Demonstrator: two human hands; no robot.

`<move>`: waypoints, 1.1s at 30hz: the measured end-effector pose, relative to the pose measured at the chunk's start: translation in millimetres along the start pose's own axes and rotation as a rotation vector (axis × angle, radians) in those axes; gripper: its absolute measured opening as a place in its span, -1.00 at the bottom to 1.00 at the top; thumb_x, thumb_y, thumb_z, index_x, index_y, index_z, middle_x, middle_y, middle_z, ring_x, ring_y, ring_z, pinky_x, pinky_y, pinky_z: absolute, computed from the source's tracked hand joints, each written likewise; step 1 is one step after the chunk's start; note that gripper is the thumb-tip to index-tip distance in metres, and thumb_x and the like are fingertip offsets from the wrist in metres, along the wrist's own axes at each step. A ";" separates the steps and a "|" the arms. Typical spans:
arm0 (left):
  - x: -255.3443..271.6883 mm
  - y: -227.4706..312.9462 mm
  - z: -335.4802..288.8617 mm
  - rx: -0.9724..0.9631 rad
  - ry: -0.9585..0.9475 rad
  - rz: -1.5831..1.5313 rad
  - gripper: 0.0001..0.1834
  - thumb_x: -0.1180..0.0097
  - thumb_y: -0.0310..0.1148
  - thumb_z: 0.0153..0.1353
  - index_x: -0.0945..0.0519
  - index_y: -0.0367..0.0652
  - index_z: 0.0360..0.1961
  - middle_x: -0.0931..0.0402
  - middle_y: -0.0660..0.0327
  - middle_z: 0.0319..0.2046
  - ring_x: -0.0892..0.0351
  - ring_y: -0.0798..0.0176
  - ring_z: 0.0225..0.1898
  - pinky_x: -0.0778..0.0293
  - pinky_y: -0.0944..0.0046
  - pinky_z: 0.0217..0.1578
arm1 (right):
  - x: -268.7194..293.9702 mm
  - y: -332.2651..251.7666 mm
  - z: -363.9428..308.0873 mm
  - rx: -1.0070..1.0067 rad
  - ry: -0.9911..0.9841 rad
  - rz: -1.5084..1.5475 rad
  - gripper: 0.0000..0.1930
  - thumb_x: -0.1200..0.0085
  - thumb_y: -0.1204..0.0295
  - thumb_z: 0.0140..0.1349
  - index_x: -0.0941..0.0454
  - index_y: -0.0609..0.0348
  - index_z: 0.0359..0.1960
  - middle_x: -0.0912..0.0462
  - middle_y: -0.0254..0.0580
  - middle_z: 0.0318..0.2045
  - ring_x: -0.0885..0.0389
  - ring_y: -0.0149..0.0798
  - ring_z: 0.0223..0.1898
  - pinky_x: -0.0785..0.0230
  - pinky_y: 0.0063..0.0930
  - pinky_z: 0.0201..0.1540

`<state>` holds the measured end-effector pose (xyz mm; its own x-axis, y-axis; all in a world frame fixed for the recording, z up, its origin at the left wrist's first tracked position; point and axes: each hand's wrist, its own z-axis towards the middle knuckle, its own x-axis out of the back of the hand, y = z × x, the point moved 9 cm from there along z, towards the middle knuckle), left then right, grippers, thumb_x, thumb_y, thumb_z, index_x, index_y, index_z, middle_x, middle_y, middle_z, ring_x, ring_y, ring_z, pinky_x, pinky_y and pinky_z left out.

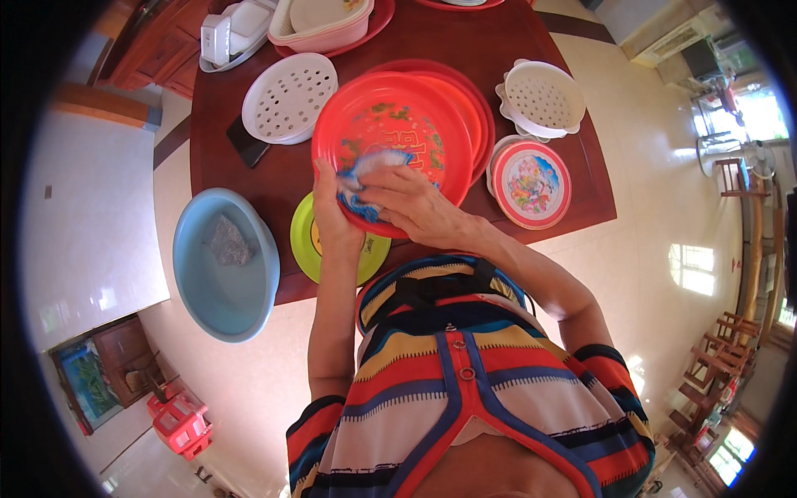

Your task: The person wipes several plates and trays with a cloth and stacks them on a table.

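Observation:
A round red tray [353, 108] with a printed flower pattern is in front of me, tilted slightly over the near part of the table. My left hand [334, 212] grips its near left rim, thumb on the inside edge. Under my right hand [422, 203] a blue and white cloth [359, 181] is bunched against the inner face of the tray, the fingers closed over it. Behind and to the right show the edges of an orange tray [465, 108] and another red tray [486, 137]. A lime-green plate [305, 245] lies partly hidden beneath my left forearm.
White perforated basket [290, 95] and dark phone [246, 145] lie left on the brown table [581, 195]. A white colander [544, 95] and picture-printed round tray [531, 184] are right. A blue basin [224, 282] holding a clear plastic bag [228, 242] is near left. Pink baskets [320, 37] stand behind.

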<state>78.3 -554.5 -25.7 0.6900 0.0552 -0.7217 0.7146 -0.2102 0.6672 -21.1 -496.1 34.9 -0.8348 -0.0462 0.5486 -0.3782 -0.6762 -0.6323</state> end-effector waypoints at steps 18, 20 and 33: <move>11.8 8.2 -6.2 0.210 -0.049 -0.081 -0.49 0.14 -0.08 0.34 -0.27 -0.20 0.16 -0.37 0.11 0.08 -0.40 0.17 0.07 -0.38 0.11 0.07 | 11.7 59.9 32.6 -0.299 0.180 -0.463 -0.54 -0.05 0.54 0.01 -0.38 0.18 0.03 -0.36 -0.04 0.11 -0.29 0.01 0.16 -0.16 -0.09 0.09; 15.3 -3.9 -4.7 0.282 -0.063 -0.115 -0.49 0.16 -0.04 0.34 -0.30 -0.19 0.15 -0.39 0.12 0.06 -0.41 0.17 0.06 -0.38 0.13 0.06 | -6.3 43.8 41.9 -0.216 0.094 -0.462 -0.53 -0.05 0.54 0.01 -0.38 0.15 0.04 -0.35 -0.07 0.13 -0.25 0.00 0.20 -0.15 -0.08 0.10; 48.8 28.8 21.8 0.023 0.043 0.027 -0.42 0.23 0.00 0.35 -0.26 -0.28 0.18 -0.35 0.05 0.11 -0.38 0.12 0.10 -0.32 0.10 0.10 | -15.2 30.4 -24.4 -0.247 -0.198 -0.175 -0.62 0.04 0.64 -0.05 -0.50 0.11 -0.12 -0.46 -0.15 -0.04 -0.42 -0.06 -0.08 -0.26 -0.23 -0.08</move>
<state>130.1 -579.2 -45.7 0.7136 0.0913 -0.6946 0.6933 -0.2341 0.6816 -29.7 -498.0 -6.1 -0.6641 -0.1035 0.7404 -0.6140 -0.4895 -0.6192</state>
